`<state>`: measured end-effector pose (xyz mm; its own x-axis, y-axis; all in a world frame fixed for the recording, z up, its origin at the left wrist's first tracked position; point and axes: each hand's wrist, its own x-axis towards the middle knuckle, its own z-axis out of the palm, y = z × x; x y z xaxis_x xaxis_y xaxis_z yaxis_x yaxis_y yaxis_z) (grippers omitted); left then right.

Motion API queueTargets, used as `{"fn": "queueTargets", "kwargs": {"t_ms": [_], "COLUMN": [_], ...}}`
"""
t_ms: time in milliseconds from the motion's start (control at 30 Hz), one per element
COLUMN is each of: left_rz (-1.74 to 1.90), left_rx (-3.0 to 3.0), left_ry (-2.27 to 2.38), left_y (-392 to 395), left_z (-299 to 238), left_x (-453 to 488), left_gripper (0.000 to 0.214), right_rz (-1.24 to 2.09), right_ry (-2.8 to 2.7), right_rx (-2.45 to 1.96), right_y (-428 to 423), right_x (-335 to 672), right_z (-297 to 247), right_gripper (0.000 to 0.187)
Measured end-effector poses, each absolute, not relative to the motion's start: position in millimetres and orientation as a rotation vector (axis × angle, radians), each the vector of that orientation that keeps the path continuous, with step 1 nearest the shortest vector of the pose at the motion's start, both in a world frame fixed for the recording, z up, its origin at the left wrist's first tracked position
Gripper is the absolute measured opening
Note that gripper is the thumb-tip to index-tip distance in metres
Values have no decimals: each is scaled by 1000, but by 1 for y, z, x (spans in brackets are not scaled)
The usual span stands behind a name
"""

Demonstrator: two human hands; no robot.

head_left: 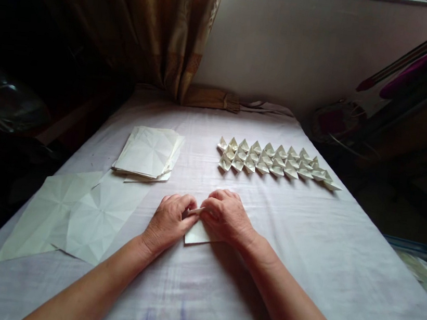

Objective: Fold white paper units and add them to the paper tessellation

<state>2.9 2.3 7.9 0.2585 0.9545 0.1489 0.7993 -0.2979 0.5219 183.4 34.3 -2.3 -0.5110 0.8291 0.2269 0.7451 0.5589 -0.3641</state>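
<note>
Between my hands, at the middle of the table, is a small folded sheet of white paper, partly hidden under the fingers. Its upper edge is pinched by my left hand, thumb against curled fingers. My right hand grips the same paper from the right, fingers curled over it. Beyond the right hand stand several small folded paper boats, set close together in rows. A stack of creased paper sheets lies beyond my left hand. Nearer, to the left, loose creased sheets overlap on the cloth.
A pale cloth covers the table. Gold-brown curtain fabric hangs at the far left, its end bunched on the table's back edge. A plain wall rises behind. Dark clutter stands off both sides, with a plastic bag at right.
</note>
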Motion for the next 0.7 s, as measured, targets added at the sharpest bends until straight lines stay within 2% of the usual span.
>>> {"fn": "queueTargets", "kwargs": {"t_ms": [67,300,700], "left_rz": [751,962,1011], "left_rx": [2134,2023,1936], "left_ry": [1580,1428,1455], "left_y": [1,0,-2], "left_z": [4,2,3], "left_x": [-1,-3,3], "left_gripper": [7,18,18], "right_rz": [352,584,513], "right_ry": [-2361,-2067,-2046], "right_rx": [-1273,-1204,-1118], "right_y": [33,24,24], "right_x": [186,200,201], "right_z": [-6,-7,-5], "right_gripper": [3,9,15]}}
